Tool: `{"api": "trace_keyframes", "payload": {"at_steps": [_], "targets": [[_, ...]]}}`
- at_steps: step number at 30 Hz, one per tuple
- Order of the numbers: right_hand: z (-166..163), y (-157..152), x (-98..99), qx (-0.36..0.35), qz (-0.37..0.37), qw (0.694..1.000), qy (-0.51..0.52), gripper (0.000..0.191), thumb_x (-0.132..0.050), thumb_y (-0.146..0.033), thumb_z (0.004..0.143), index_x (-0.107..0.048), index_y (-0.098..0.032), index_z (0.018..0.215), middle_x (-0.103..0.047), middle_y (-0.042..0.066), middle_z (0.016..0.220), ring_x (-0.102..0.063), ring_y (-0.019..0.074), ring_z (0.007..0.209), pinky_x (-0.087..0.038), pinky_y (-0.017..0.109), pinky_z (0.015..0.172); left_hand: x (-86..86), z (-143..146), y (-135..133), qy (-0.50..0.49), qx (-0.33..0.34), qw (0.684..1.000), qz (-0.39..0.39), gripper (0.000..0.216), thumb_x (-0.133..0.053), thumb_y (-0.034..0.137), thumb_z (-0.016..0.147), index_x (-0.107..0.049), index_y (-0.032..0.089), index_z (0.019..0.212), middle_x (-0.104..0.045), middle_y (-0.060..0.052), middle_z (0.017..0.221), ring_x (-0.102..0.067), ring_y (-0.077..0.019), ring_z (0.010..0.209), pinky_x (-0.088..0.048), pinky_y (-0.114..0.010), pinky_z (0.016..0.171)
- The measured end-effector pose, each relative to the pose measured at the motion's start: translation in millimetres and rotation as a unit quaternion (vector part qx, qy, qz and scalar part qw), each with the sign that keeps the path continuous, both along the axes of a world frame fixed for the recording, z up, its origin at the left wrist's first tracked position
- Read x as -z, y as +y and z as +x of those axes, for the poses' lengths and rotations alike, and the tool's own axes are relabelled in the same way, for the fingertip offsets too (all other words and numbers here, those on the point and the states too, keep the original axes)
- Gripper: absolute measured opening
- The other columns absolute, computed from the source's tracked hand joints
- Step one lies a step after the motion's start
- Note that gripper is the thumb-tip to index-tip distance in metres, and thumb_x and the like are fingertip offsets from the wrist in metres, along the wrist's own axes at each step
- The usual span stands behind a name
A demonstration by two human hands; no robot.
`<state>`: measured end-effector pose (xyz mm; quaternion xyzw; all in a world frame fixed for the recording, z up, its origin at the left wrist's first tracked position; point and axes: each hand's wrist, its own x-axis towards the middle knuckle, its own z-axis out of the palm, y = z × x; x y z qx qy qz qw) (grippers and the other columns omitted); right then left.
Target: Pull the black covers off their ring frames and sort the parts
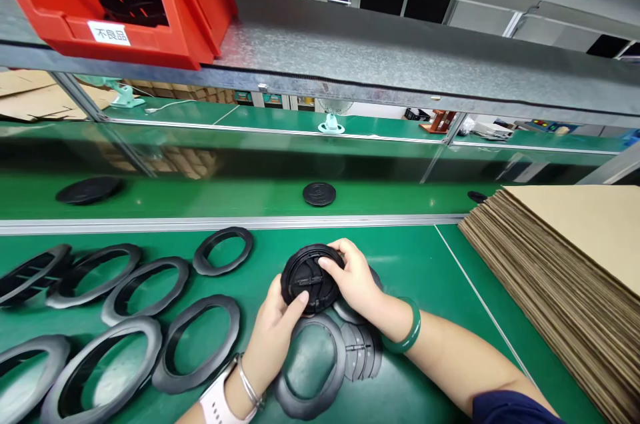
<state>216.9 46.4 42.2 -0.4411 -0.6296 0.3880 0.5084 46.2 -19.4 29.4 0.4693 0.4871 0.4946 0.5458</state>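
Note:
A black round plastic part (pixel 311 281) with a ridged rim and a crossbar in its middle is held up over the green table. My left hand (pixel 275 331) grips its lower left edge, thumb on the face. At the upper right, my right hand (pixel 356 279) grips the rim, its thumb also lying on the face. Just below lies a black ring (pixel 336 371) flat on the table. Beside that ring is a grey-black curved, slatted piece (pixel 367 351). Another dark round piece is partly hidden behind my right hand.
Several black rings (pixel 233 324) lie across the table's left side. Beyond a metal rail, a green strip carries black discs (pixel 319 194). A stack of cardboard sheets (pixel 560 284) stands at right. Overhead runs a metal shelf (pixel 350 44) with a red bin (pixel 210 11) holding a black part.

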Motion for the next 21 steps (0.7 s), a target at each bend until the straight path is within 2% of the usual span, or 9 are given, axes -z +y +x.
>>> {"api": "trace_keyframes", "payload": {"at_steps": [3,12,15,18,19,21], "targets": [[-2.8,-3.6,0.2,0.006,0.005,1.000,0.006,0.018,-0.066,-0.035,0.085,-0.057,-0.019,0.087,-0.057,0.002,0.090,-0.056,0.0218,0.088,-0.045,0.032,0.077,-1.7,-0.3,1.0,0.079,-0.037,0.996,0.022,0.053,-0.060,0.059,0.093,-0.054,0.019,0.126,-0.061,-0.011,0.130,-0.059,-0.0295,0.117,-0.050,-0.042,0.099],[-7.2,0.7,8.6,0.039,-0.033,0.999,-0.012,0.020,-0.064,-0.038,0.081,-0.055,-0.020,0.082,-0.057,0.003,0.085,-0.055,0.0229,0.085,-0.043,0.034,0.075,-0.5,-3.7,3.8,0.156,-0.048,0.986,0.022,0.052,-0.056,0.064,0.092,-0.057,0.019,0.119,-0.066,-0.008,0.113,-0.062,-0.0292,0.107,-0.049,-0.041,0.092],[-2.6,-1.5,-2.3,-0.046,-0.062,0.997,0.014,0.026,-0.069,-0.041,0.081,-0.056,-0.019,0.089,-0.060,0.002,0.088,-0.057,0.0227,0.087,-0.045,0.034,0.077,-4.1,-3.5,3.7,0.143,-0.052,0.988,0.031,0.049,-0.056,0.062,0.093,-0.057,0.019,0.118,-0.066,-0.007,0.112,-0.061,-0.0283,0.108,-0.048,-0.039,0.092],[2.4,-5.1,-14.0,-0.131,-0.110,0.985,0.018,0.047,-0.081,-0.039,0.073,-0.057,-0.020,0.109,-0.064,0.003,0.104,-0.060,0.0245,0.098,-0.047,0.036,0.087,-9.0,-2.5,3.3,0.122,-0.048,0.990,0.043,0.044,-0.055,0.057,0.095,-0.057,0.019,0.117,-0.066,-0.006,0.110,-0.061,-0.0267,0.107,-0.048,-0.037,0.092],[3.2,-5.9,-15.9,-0.133,-0.118,0.984,0.008,0.052,-0.083,-0.037,0.071,-0.056,-0.020,0.113,-0.065,0.003,0.108,-0.060,0.0252,0.101,-0.047,0.037,0.089,-10.1,-2.3,3.3,0.118,-0.046,0.991,0.045,0.042,-0.055,0.056,0.095,-0.057,0.020,0.116,-0.066,-0.006,0.109,-0.061,-0.0261,0.107,-0.047,-0.036,0.092],[2.5,-7.6,-15.7,-0.112,-0.118,0.987,-0.012,0.050,-0.081,-0.036,0.070,-0.056,-0.019,0.111,-0.065,0.003,0.107,-0.061,0.0259,0.101,-0.046,0.039,0.091,-11.0,-2.0,3.3,0.119,-0.041,0.991,0.045,0.038,-0.054,0.053,0.096,-0.057,0.020,0.114,-0.067,-0.005,0.107,-0.061,-0.0247,0.103,-0.048,-0.035,0.090]]}}
